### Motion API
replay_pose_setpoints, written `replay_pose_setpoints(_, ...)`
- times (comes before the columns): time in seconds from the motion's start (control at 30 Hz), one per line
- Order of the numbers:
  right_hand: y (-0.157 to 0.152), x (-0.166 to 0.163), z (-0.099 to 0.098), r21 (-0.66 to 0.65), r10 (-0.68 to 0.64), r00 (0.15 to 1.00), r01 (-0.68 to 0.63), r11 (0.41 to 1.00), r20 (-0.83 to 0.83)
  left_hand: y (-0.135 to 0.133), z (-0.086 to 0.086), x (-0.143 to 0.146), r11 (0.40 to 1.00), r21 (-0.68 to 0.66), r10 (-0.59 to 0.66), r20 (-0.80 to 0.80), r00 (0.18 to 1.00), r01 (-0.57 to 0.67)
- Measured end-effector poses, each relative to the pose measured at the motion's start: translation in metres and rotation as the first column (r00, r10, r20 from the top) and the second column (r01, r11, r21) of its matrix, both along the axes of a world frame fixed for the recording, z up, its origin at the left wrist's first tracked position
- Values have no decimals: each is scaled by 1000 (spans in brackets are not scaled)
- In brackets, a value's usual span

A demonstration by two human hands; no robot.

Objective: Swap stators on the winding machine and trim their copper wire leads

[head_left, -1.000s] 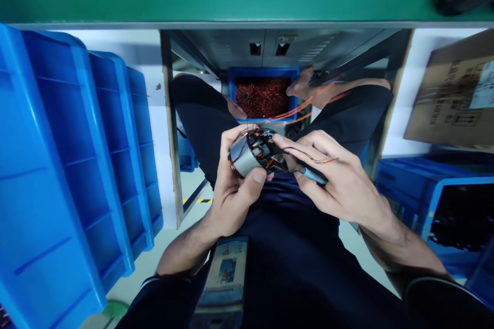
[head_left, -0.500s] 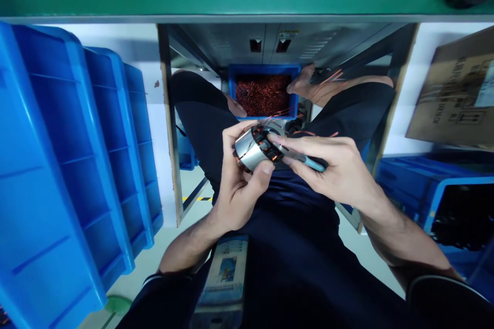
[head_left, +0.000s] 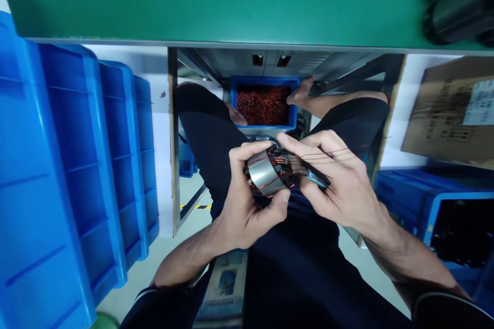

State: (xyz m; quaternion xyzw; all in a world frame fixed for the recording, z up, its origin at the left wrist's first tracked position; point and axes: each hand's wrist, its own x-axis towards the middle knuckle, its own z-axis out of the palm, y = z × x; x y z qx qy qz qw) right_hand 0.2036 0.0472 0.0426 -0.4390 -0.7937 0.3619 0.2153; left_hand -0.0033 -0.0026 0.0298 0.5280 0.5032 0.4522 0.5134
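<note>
My left hand (head_left: pixel 247 205) is wrapped around a motor stator (head_left: pixel 265 174), a silvery ring with copper windings and a black end, tilted with that end toward the right. Its thumb presses the lower edge and its fingers the upper. In my right hand (head_left: pixel 339 180) are small pliers with blue-and-black handles (head_left: pixel 318 179); their jaws point at the stator's wired end and are partly hidden. The right index finger stretches to the stator's upper rim. Thin copper wires (head_left: pixel 309 157) run from the stator across the right fingers.
A blue bin (head_left: pixel 266 126) full of copper wire clippings sits on the floor between the feet. Above is the green tabletop (head_left: pixel 216 0) with dark cylinders (head_left: pixel 459 15). Stacked blue crates (head_left: pixel 88 164) stand left; a cardboard box (head_left: pixel 443 108) and blue crate (head_left: pixel 409 185) stand right.
Both hands and the stator sit slightly lower and further right in view. The right index finger has straightened, and wires now lie over the right fingers. More tabletop shows.
</note>
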Motion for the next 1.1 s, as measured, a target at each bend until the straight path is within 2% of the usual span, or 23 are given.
replay_pose_setpoints(0.13,-3,0,0,37,-19,1000,20,999,-24,0,-3,0,999,44,-29,23,999,28)
replay_pose_setpoints(0.2,-6,0,-1,26,-11,999,12,1000,-30,-1,-6,1,999,27,-34,107,994,31)
replay_pose_setpoints(0.27,-9,-1,-3,14,-5,999,6,1000,-35,-3,-8,3,997,-81,16,260,966,5)
replay_pose_setpoints(0.33,-11,-2,-6,24,-6,999,7,1000,-33,-4,-8,8,965,-258,147,393,907,-44)
replay_pose_setpoints(0.4,-13,-4,-10,46,-15,1000,16,999,-13,-3,-8,13,910,-405,288,457,842,-91)
replay_pose_setpoints(0.5,-14,-4,-13,43,-15,999,14,999,39,-1,-5,18,860,-502,385,511,769,-97)
replay_pose_setpoints(0.6,-13,-5,-15,54,-6,997,2,999,80,0,-1,21,844,-521,428,517,741,-124)
replay_pose_setpoints(0.73,-14,-5,-14,68,-20,995,14,998,99,1,4,23,854,-487,437,477,763,-185)
replay_pose_setpoints(1.1,-14,-10,-10,113,-64,998,62,992,12,-2,7,25,870,-461,403,457,793,-176)
